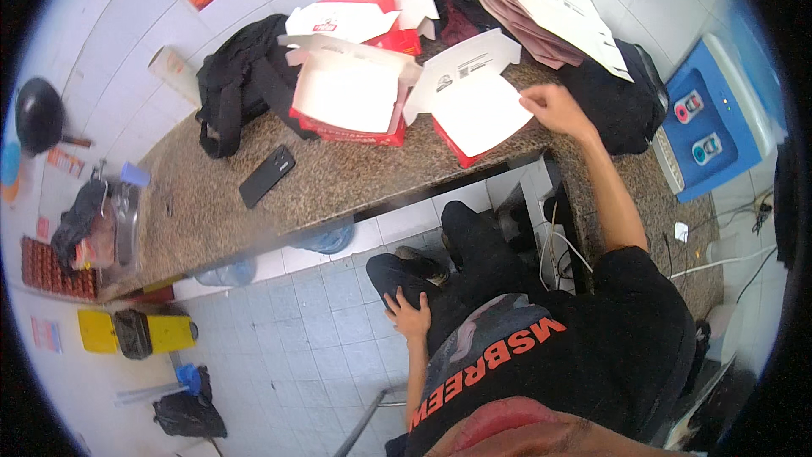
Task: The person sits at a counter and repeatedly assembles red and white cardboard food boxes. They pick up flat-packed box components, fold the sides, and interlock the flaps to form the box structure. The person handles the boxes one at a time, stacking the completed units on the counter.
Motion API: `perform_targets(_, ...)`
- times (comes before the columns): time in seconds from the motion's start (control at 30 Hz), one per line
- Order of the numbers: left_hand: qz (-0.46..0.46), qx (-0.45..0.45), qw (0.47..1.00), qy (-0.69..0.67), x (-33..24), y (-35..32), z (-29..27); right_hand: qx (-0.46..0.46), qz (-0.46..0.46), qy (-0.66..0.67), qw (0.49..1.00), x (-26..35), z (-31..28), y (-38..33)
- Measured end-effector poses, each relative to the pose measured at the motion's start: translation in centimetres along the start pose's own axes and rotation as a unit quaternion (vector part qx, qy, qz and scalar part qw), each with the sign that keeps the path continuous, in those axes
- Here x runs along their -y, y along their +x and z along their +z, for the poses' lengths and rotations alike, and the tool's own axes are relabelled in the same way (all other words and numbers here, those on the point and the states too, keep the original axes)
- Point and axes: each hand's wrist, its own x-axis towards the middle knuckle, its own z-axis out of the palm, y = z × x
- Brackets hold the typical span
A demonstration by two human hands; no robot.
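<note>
At the counter's front edge lies a red and white cardboard food box [486, 123], its white inside up and a printed flap raised at its far side. My right hand [556, 110] has its fingers curled together at the right corner of this box, pinching the edge. To its left sits another food box [351, 89] with its lid open, red on the outside. Behind that one are more red and white boxes [342, 21]. My left hand [409, 316] rests on my knee with the fingers spread, holding nothing.
A stack of flat white cardboard blanks [558, 17] leans at the back right over a black bag [626, 97]. A phone [267, 175] and black cloth bag [241, 85] lie on the granite counter [199, 203]. A blue water dispenser [719, 118] stands right; cables [567, 245] hang below.
</note>
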Motion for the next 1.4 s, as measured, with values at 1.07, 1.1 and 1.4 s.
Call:
perform_targets(1.07, 0.015, 0.001, 0.998, -0.059, 1.7, 2.7, 1.2, -0.041, -0.113, -0.054, 0.991, -12.2, -13.9, 10.5)
perform_targets(1.1, 0.01, 0.006, 0.998, -0.061, 1.7, 2.8, 1.4, -0.069, -0.143, -0.062, 0.985, -12.9, -13.9, 10.6)
perform_targets(1.4, -0.015, 0.023, 0.998, -0.064, 0.2, 2.2, 0.0, -0.114, -0.057, -0.102, 0.987, -13.4, -14.0, 12.8)
